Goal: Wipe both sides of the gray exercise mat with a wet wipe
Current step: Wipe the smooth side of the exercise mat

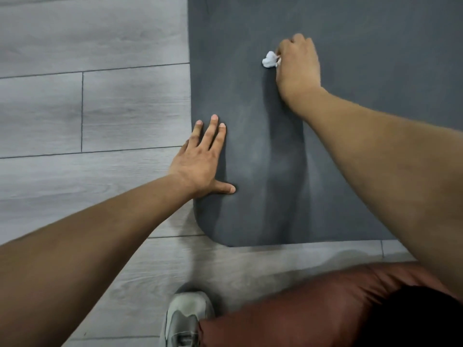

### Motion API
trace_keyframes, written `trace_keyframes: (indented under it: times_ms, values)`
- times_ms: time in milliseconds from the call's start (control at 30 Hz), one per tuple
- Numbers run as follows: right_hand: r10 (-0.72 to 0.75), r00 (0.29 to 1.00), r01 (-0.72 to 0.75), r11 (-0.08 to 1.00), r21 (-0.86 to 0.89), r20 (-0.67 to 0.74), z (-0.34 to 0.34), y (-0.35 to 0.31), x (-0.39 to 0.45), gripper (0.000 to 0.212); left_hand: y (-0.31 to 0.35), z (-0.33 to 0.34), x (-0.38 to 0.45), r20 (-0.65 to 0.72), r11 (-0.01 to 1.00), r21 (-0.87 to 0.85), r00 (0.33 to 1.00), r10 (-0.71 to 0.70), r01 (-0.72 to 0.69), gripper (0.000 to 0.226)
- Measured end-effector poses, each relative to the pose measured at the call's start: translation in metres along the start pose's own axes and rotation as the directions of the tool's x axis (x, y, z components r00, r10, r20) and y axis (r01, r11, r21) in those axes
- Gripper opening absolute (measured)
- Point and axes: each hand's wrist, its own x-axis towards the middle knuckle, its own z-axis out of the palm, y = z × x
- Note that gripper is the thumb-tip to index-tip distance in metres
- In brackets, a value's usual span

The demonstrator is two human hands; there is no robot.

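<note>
A person's left hand [200,161], fingers flat, pins the gray exercise mat [363,126] to the wood floor [87,108] while the right hand [297,68] grasps a balled wet wipe [269,59], scrubbing mid-mat.

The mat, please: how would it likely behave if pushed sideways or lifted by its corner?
The mat lies flat on smooth floor, so it may slide; the left hand seems to pin it. It looks thin and soft-edged, probably floppy and light.
</note>
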Motion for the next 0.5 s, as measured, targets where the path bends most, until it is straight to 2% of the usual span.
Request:
trace_keyframes:
  times_ms: [67, 167, 233, 300, 367, 433, 500]
  values:
    - [-0.068, 0.997, 0.070, 0.993, 0.094, -0.023, 0.008, -0.027, -0.034, 0.027, -0.004, 0.003, -0.001, -0.027, 0.998, -0.058, 1.000, 0.012, -0.014, 0.143]
    - [-0.340, 0.940, 0.335, 0.905, 0.264, -0.028, 0.014, -0.060, -0.122, 0.020, -0.010, 0.005, -0.009, -0.085, 0.981, -0.191, 0.996, 0.005, -0.021, 0.140]
    - [-0.492, 0.870, 0.472, 0.846, 0.247, 0.022, 0.009, -0.062, -0.152, 0.025, -0.013, 0.006, -0.012, -0.135, 0.965, -0.261, 0.991, 0.001, -0.037, 0.137]
    - [-0.554, 0.832, 0.543, 0.824, 0.159, 0.027, 0.005, -0.049, -0.140, 0.023, -0.013, 0.007, -0.016, -0.155, 0.948, -0.313, 0.988, 0.012, -0.060, 0.134]
    - [-0.435, 0.900, 0.436, 0.897, 0.071, -0.028, 0.001, -0.033, -0.106, 0.019, -0.018, 0.003, -0.011, -0.121, 0.923, -0.380, 0.993, 0.011, -0.057, 0.123]
    - [-0.194, 0.981, 0.195, 0.980, 0.036, -0.005, -0.002, -0.022, -0.080, 0.024, -0.025, -0.009, -0.004, -0.084, 0.913, -0.398, 0.995, 0.060, -0.089, 0.099]
    - [-0.035, 0.999, 0.032, 0.997, 0.073, 0.037, -0.003, -0.033, -0.083, 0.029, -0.036, -0.024, 0.000, -0.066, 0.924, -0.369, 0.994, 0.085, -0.103, 0.081]
